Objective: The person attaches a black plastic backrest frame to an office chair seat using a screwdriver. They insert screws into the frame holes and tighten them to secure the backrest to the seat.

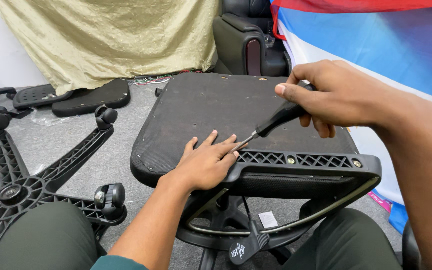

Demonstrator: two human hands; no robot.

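Observation:
An upturned office chair seat (216, 107) with a dark underside lies in front of me. A black plastic bracket (321, 162) with lattice holes and brass screws runs along its near edge. My left hand (207, 161) lies flat on the seat, fingers spread, beside the bracket's left end. My right hand (326, 95) grips the black handle of a screwdriver (271, 124), whose tip points down-left at the bracket next to my left fingertips.
A black five-star chair base with castors (41, 180) lies on the grey floor at left. Seat pads (83, 97) rest under a gold cloth (111, 35). A black leather armchair (248, 42) stands behind. A blue, white and red sheet (386, 45) hangs at right.

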